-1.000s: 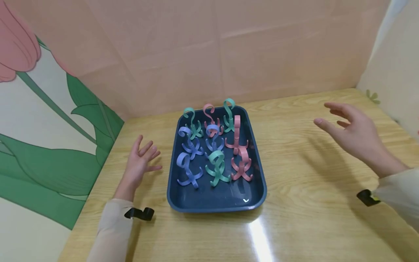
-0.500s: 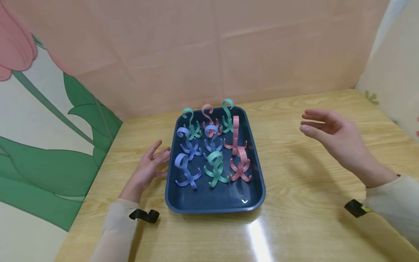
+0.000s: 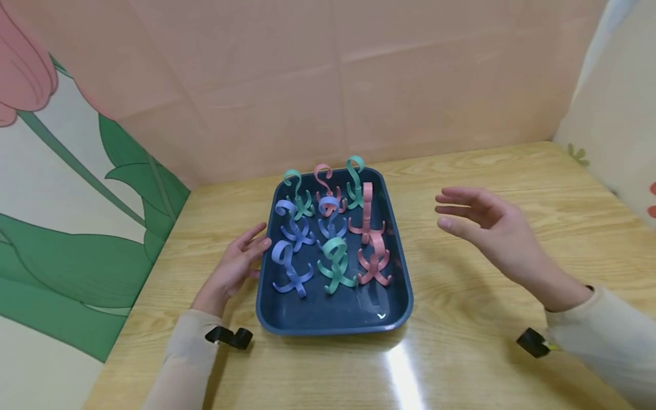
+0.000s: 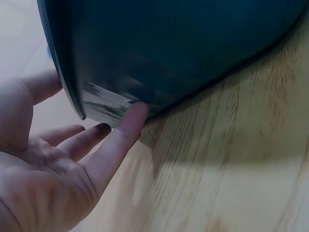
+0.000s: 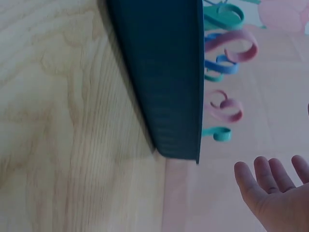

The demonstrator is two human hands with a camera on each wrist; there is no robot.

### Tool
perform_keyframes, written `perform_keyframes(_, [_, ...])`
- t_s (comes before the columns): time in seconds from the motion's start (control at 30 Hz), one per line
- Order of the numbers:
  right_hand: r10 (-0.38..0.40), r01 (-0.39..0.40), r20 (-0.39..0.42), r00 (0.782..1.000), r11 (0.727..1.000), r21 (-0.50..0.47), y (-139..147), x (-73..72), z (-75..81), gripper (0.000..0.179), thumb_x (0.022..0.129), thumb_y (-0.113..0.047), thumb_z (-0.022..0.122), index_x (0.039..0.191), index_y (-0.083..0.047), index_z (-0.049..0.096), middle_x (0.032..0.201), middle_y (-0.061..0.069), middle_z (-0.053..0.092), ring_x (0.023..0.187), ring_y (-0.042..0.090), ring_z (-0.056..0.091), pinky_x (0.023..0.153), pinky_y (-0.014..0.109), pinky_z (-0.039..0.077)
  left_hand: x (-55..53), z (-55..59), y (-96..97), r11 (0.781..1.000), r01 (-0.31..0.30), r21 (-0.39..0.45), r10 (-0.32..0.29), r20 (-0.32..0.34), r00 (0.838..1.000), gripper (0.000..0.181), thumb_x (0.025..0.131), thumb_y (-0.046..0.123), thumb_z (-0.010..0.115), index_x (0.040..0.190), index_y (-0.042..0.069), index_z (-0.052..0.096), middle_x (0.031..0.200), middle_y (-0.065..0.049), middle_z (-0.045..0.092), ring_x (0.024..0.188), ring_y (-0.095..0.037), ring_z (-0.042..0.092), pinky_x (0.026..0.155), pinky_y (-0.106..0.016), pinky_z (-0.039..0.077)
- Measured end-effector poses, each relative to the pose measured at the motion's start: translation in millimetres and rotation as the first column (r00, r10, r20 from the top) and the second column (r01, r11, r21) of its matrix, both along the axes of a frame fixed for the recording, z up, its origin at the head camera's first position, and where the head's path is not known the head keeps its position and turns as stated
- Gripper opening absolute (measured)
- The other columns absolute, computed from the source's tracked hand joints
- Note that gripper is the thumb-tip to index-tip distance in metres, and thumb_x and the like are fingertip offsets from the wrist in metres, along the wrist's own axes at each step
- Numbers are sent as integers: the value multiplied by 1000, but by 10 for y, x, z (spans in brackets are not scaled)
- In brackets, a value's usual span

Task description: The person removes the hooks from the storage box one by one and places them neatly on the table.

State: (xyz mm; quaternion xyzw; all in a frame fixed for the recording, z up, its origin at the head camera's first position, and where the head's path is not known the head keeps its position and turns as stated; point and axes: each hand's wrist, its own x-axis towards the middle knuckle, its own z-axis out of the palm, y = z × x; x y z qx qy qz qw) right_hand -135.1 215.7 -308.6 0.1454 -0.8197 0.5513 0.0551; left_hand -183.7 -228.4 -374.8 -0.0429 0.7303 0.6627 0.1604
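A dark blue tray (image 3: 323, 316) on the table holds several four-pronged plastic hanging hooks in three colours. Nearest the front are a purple-blue hook (image 3: 293, 279), a green hook (image 3: 336, 274) and a pink hook (image 3: 374, 267), all with curled tops upward. My left hand (image 3: 237, 265) is at the tray's left side. In the left wrist view its thumb meets the rim, and an extended finger (image 4: 118, 145) touches the outer wall (image 4: 183, 58). To the right of the tray, my right hand (image 3: 494, 230) hovers apart from it, fingers loosely extended, holding nothing.
The light wooden table (image 3: 451, 353) runs back to a pink cloth backdrop (image 3: 266, 74). At the left stands a panel with a printed tulip and green leaves (image 3: 77, 256). A pale wall (image 3: 620, 114) borders the right side.
My left hand has moved right, from beside the tray to its left side. My right hand has come leftward and lower toward the tray. The hooks keep their places in the tray.
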Motion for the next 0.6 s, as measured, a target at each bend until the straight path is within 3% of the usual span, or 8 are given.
perform_keyframes(0.23, [59,-58,11,998,997,-54,-168,26,-56,47,87,-14,66,131,-18,50,125,4,56,109,17,57,81,24,50,-4,13,27,1000,1,-6,-1,-13,1000,45,94,25,55,138,24,45,136,-4,48,117,-26,51,73,-46,52])
perform_keyframes(0.6, [169,-169,-9,986,974,-150,-389,23,-168,47,85,-9,67,129,-14,52,125,6,56,113,26,54,81,29,50,-3,5,50,999,-17,-51,16,-14,1000,42,94,26,55,135,21,49,127,-5,54,112,-25,54,73,-44,52])
